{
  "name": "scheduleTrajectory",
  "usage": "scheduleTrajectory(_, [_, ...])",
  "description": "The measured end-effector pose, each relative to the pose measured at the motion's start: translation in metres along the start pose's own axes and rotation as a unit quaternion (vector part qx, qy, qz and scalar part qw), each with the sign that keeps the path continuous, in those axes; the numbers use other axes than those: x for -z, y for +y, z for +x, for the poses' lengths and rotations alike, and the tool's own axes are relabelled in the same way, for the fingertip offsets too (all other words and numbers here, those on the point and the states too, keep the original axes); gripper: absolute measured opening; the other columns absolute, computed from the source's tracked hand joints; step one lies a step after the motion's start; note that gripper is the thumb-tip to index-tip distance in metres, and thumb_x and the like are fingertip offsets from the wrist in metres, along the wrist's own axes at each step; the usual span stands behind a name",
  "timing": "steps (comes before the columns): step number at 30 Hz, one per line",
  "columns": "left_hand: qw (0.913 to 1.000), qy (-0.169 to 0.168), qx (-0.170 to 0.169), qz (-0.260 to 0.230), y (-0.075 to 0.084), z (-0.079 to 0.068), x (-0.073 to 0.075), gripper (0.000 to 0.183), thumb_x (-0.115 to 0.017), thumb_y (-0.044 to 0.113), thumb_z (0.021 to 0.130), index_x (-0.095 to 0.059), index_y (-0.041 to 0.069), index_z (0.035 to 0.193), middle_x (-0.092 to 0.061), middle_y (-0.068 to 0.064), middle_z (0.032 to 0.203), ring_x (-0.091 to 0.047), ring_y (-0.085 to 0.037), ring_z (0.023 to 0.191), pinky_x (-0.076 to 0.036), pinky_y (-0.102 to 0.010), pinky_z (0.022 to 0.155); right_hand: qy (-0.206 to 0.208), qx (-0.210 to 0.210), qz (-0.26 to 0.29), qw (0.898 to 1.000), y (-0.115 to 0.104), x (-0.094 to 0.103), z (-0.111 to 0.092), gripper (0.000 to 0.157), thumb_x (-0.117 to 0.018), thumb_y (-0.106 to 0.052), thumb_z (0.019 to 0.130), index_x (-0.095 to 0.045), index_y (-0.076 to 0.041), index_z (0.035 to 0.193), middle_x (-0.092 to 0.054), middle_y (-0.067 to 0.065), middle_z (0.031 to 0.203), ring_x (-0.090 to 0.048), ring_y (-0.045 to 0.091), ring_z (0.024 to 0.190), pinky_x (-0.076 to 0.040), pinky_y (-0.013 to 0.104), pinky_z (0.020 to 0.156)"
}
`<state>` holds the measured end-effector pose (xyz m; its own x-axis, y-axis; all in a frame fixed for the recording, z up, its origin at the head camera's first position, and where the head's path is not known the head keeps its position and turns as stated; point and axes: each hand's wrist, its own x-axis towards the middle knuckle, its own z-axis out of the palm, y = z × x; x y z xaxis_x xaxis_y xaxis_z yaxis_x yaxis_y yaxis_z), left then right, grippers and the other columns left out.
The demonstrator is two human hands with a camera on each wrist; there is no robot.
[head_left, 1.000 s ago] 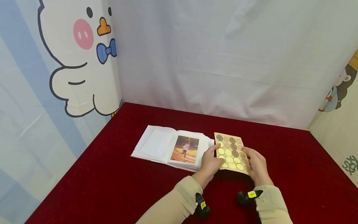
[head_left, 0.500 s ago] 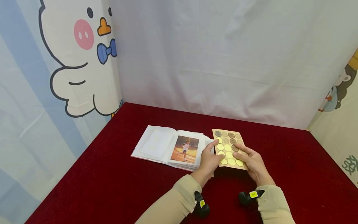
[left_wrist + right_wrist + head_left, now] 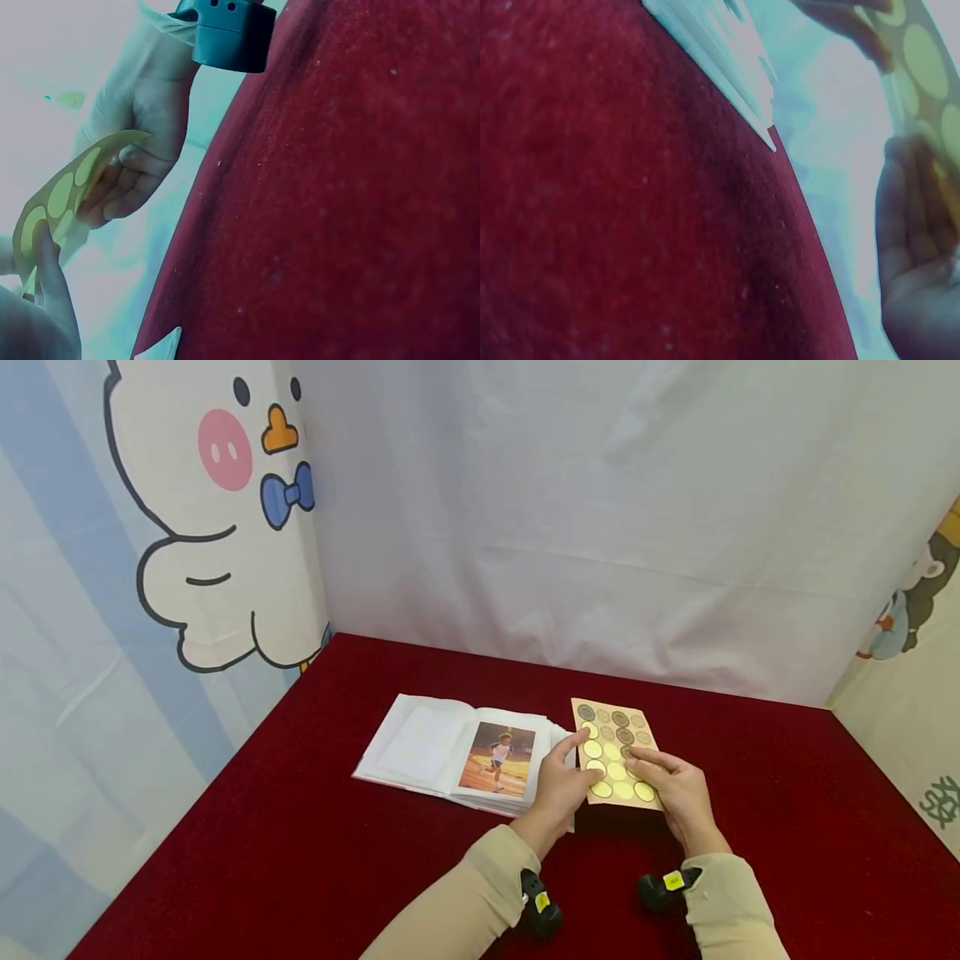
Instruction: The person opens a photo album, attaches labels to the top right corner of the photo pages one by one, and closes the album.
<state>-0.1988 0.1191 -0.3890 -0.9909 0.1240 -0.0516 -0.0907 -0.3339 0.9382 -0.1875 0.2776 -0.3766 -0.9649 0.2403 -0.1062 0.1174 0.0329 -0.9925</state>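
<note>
A tan sheet of round stickers (image 3: 612, 752), some plain yellow and some printed dark, is held up off the table just right of the album. My left hand (image 3: 558, 787) pinches its left edge, thumb on the face. At the sheet's lower right, my right hand (image 3: 684, 793) grips the edge, with the thumb and a finger over the printed side. In the left wrist view the sheet (image 3: 60, 195) bows between both hands. The right wrist view catches my right hand (image 3: 922, 247) under the sheet (image 3: 926, 64); the fingers behind it are partly hidden.
An open photo album (image 3: 423, 743) with white pages lies left of the sheet. A photo (image 3: 497, 760) of a running child sits on its right page. Dark red cloth (image 3: 300, 827) covers the table. A white curtain (image 3: 585, 527) hangs behind.
My right hand has shifted from the sheet's right edge inward, its thumb and finger now over the stickers. The sheet has risen slightly in the head view. The album stays put.
</note>
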Motion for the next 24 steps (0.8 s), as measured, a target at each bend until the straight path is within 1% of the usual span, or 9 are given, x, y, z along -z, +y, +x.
scheduleTrajectory(2, [1.0000, 0.000, -0.004, 0.000, 0.0007, 0.0001, 0.0004, 0.058, -0.061, -0.012, 0.078, -0.058, 0.020, 0.126, -0.061, -0.010, 0.103, -0.062, -0.014, 0.070, -0.051, -0.024, 0.060, -0.010, 0.003, 0.007, 1.000, -0.0001, 0.0000, -0.0002, 0.020, -0.079, -0.019, 0.075, -0.074, -0.025, 0.094, -0.067, -0.006, 0.086, -0.065, 0.008, 0.072, -0.053, 0.021, 0.065])
scheduleTrajectory(6, [0.9999, 0.004, -0.009, 0.005, 0.0016, -0.0001, 0.0011, 0.058, -0.061, -0.012, 0.078, -0.059, 0.020, 0.126, -0.061, -0.010, 0.100, -0.060, -0.013, 0.067, -0.049, -0.023, 0.055, -0.058, 0.007, 0.053, 0.997, -0.0010, 0.0022, -0.0002, 0.030, -0.075, -0.011, 0.079, -0.069, -0.022, 0.106, -0.067, -0.002, 0.089, -0.067, 0.013, 0.073, -0.054, 0.024, 0.065])
scheduleTrajectory(9, [0.9999, 0.010, -0.004, 0.009, 0.0017, -0.0009, 0.0016, 0.058, -0.061, -0.012, 0.078, -0.060, 0.021, 0.125, -0.059, -0.008, 0.102, -0.057, -0.011, 0.062, -0.047, -0.021, 0.052, -0.092, 0.004, 0.078, 0.993, -0.0022, 0.0048, -0.0003, 0.032, -0.072, -0.006, 0.081, -0.069, -0.025, 0.107, -0.068, 0.000, 0.089, -0.068, 0.015, 0.073, -0.054, 0.026, 0.065])
scheduleTrajectory(11, [0.9999, 0.011, 0.000, 0.012, 0.0015, -0.0008, 0.0020, 0.058, -0.061, -0.013, 0.077, -0.060, 0.021, 0.124, -0.059, -0.008, 0.100, -0.053, -0.009, 0.058, -0.044, -0.020, 0.049, -0.100, -0.002, 0.074, 0.992, -0.0029, 0.0063, -0.0003, 0.032, -0.071, -0.005, 0.081, -0.070, -0.027, 0.104, -0.069, 0.001, 0.088, -0.068, 0.016, 0.072, -0.054, 0.027, 0.064])
scheduleTrajectory(13, [0.9999, 0.010, 0.001, 0.013, 0.0017, -0.0012, 0.0024, 0.058, -0.061, -0.013, 0.077, -0.061, 0.021, 0.124, -0.060, -0.007, 0.097, -0.048, -0.008, 0.054, -0.040, -0.019, 0.047, -0.093, -0.005, 0.055, 0.994, -0.0034, 0.0068, -0.0005, 0.030, -0.073, -0.007, 0.080, -0.071, -0.029, 0.100, -0.069, 0.001, 0.086, -0.068, 0.016, 0.069, -0.054, 0.026, 0.063])
scheduleTrajectory(16, [0.9999, 0.007, 0.002, 0.012, 0.0015, -0.0012, 0.0029, 0.059, -0.060, -0.013, 0.076, -0.061, 0.021, 0.124, -0.061, -0.008, 0.096, -0.043, -0.008, 0.050, -0.038, -0.019, 0.046, -0.061, 0.000, 0.018, 0.998, -0.0039, 0.0048, -0.0013, 0.026, -0.077, -0.011, 0.076, -0.073, -0.029, 0.095, -0.067, -0.002, 0.086, -0.066, 0.013, 0.067, -0.054, 0.025, 0.062])
scheduleTrajectory(20, [0.9999, 0.010, 0.000, 0.004, 0.0012, -0.0008, 0.0032, 0.058, -0.060, -0.014, 0.076, -0.061, 0.019, 0.124, -0.058, -0.010, 0.110, -0.044, -0.007, 0.050, -0.041, -0.018, 0.048, -0.027, 0.014, -0.006, 1.000, -0.0045, 0.0001, -0.0021, 0.021, -0.080, -0.015, 0.073, -0.076, -0.026, 0.091, -0.066, -0.003, 0.088, -0.065, 0.012, 0.067, -0.054, 0.024, 0.062])
scheduleTrajectory(22, [0.9999, 0.014, 0.000, 0.004, 0.0014, -0.0005, 0.0032, 0.057, -0.061, -0.014, 0.076, -0.062, 0.019, 0.124, -0.054, -0.011, 0.119, -0.044, -0.007, 0.051, -0.042, -0.018, 0.050, -0.024, 0.020, -0.004, 1.000, -0.0046, -0.0015, -0.0021, 0.020, -0.079, -0.015, 0.074, -0.076, -0.024, 0.092, -0.066, -0.002, 0.086, -0.065, 0.012, 0.067, -0.054, 0.025, 0.062])
scheduleTrajectory(24, [0.9999, 0.016, 0.002, 0.005, 0.0020, -0.0005, 0.0030, 0.056, -0.061, -0.013, 0.077, -0.062, 0.018, 0.123, -0.050, -0.013, 0.126, -0.049, -0.007, 0.058, -0.046, -0.018, 0.054, -0.022, 0.025, -0.004, 0.999, -0.0042, -0.0024, -0.0022, 0.017, -0.079, -0.015, 0.075, -0.077, -0.024, 0.090, -0.067, -0.003, 0.086, -0.065, 0.012, 0.068, -0.054, 0.026, 0.061])
